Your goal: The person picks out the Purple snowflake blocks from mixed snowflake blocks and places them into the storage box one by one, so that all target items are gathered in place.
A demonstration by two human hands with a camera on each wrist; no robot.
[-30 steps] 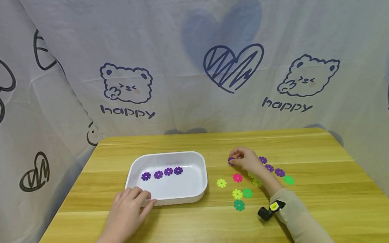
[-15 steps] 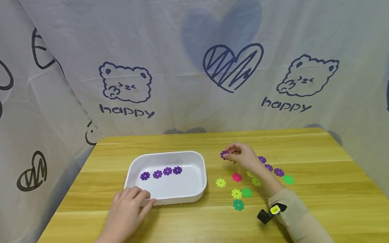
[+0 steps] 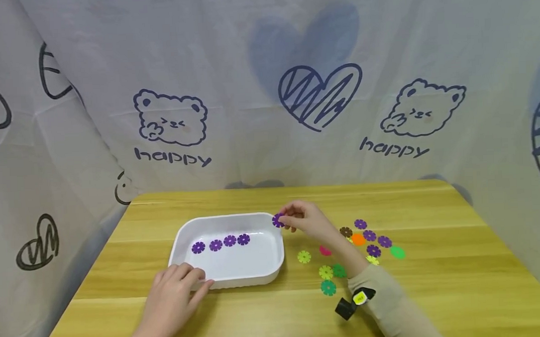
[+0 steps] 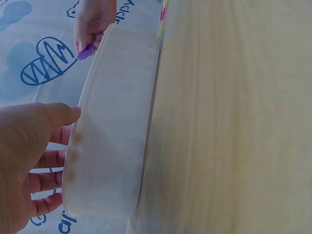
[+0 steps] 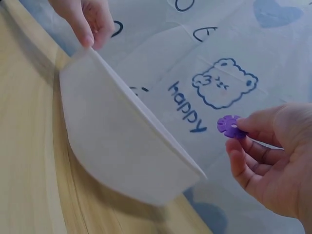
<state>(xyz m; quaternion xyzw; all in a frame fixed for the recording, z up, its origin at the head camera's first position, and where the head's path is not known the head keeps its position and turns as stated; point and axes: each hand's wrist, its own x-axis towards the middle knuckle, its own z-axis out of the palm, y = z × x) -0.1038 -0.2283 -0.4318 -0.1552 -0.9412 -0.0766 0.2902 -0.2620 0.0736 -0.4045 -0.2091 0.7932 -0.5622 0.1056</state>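
My right hand [image 3: 306,221] pinches a purple notched plastic disc [image 3: 278,220] between thumb and fingers. In the head view the disc overlaps the right rim of a white plastic tub [image 3: 242,264]; in the right wrist view this disc [image 5: 228,126] shows apart from the tub wall [image 5: 112,131]. My left hand [image 3: 173,293] grips the tub's near rim at its left part, with the thumb [image 4: 66,114] on the outer side and the fingers over the inside. Several purple discs [image 3: 216,245] lie in a loose row on the tub floor.
Right of the tub, several loose discs lie on the wooden table [image 3: 267,319]: purple [image 3: 384,241], yellow [image 3: 304,257], green [image 3: 328,287], orange [image 3: 358,239], brown [image 3: 346,231] and a partly hidden pink disc [image 3: 325,250]. A printed cloth [image 3: 244,89] hangs behind the table.
My right hand has lifted the purple disc from the table and carried it left to the tub's right rim. Orange and brown discs have come into view. The left hand keeps its place.
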